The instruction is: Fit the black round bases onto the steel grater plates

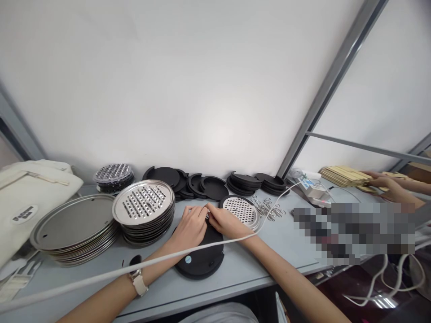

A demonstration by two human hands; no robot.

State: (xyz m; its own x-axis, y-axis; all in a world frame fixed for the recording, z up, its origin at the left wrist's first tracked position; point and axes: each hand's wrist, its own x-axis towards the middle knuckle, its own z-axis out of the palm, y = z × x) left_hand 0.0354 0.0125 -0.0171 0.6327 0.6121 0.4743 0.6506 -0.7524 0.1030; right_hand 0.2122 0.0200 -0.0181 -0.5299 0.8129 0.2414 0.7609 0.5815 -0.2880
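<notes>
My left hand (192,225) and my right hand (227,220) meet with fingertips pinched together over the upper part of a round black plastic disc (205,259). A small shiny bit shows between the fingers, too hidden to name. The black disc lies flat near the table's front edge and has a small pale round sticker. Just beyond my right hand is a round metal plate full of holes (239,211), set on a black rim. Several bent wire clips (269,209) lie in a loose pile to its right.
Stacked grater discs (144,202) and larger metal plates (76,222) stand at left, beside a white bag (30,197). Black plastic discs (213,187) line the wall. A white cable (161,259) crosses before my forearms. At right, another person's hands (387,184) touch stacked yellowish pieces (343,176).
</notes>
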